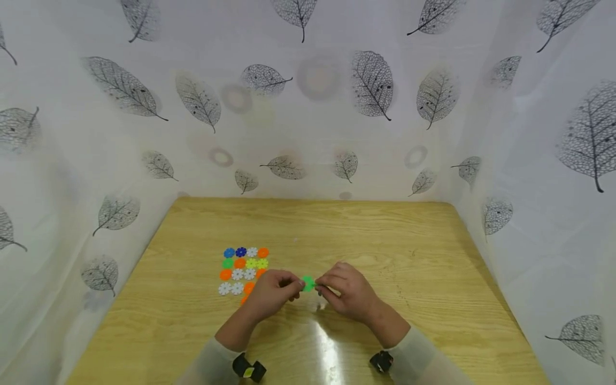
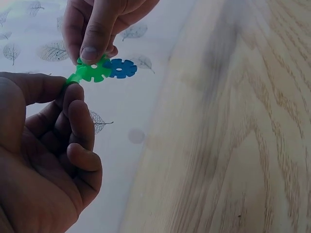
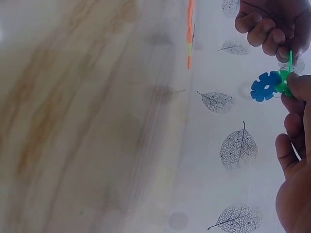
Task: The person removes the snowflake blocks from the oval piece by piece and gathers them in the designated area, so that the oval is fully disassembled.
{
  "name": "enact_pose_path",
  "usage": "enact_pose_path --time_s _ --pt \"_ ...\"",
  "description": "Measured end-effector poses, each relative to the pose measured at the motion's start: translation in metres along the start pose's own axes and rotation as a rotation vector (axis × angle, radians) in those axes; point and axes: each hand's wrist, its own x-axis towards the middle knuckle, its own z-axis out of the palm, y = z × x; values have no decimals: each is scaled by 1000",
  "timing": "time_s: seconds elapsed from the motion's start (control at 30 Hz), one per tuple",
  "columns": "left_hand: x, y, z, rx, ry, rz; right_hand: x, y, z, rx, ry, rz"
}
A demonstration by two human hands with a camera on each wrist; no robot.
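Note:
My left hand (image 1: 273,291) pinches a green notched plastic disc (image 2: 73,79) between thumb and fingertips. Opposite it, my right hand (image 1: 350,291) grips a second green disc (image 2: 95,72) by thumb and forefinger. A blue notched disc (image 3: 265,87) is joined to this second one and sticks out from the fingers. Both green discs meet at their edges, the left one turned roughly crosswise to the other in the right wrist view. From the head view, one green disc (image 1: 308,283) shows between the fingertips, above the table, while the blue one is hidden.
Rows of flat notched discs (image 1: 237,274) in white, orange, yellow, green and blue lie on the wooden table (image 1: 385,235) left of the hands. The left hand covers part of them. Leaf-patterned white sheeting (image 1: 317,123) encloses the table's back and sides.

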Motion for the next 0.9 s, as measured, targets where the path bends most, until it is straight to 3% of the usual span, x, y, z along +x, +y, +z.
enact_pose_path --time_s 0.13,0.37,0.63,0.9 --pt "-4 -5 -7 -29 34 -39 -3 2 -2 -17 10 -29" --pt "-10 -12 -28 -93 140 -104 -7 8 -12 -8 73 3" --pt "-13 -12 -35 -100 139 -132 -6 7 -12 12 72 11" --pt "-18 -20 -41 -16 124 -123 -6 7 -11 9 71 28"
